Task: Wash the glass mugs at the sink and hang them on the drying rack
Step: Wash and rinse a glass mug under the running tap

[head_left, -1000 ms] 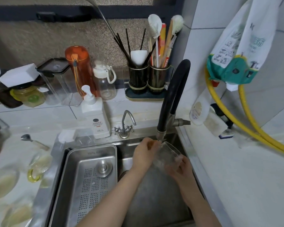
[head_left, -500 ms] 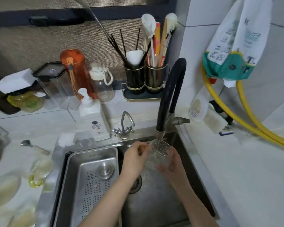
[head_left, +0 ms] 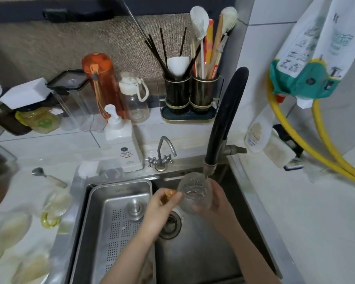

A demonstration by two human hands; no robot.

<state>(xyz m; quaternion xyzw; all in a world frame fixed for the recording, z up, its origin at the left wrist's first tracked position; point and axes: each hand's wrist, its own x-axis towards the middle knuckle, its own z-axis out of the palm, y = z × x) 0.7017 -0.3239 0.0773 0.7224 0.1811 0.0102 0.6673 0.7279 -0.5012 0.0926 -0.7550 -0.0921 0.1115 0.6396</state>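
A clear glass mug with an amber handle is held upright over the sink, its mouth just under the black faucet spout. My left hand grips the amber handle. My right hand wraps around the mug's right side and base. Other glass mugs with yellow handles lie blurred on the left counter. No drying rack is in view.
A steel drain tray fills the sink's left half. A white soap pump bottle, a small chrome tap, a spoon, bottles and a utensil holder line the back. A yellow hose runs along the right wall.
The mug has turned from tilted sideways under the spout to mouth-up, and it moved slightly right. My left hand now shows the amber handle in its grip.
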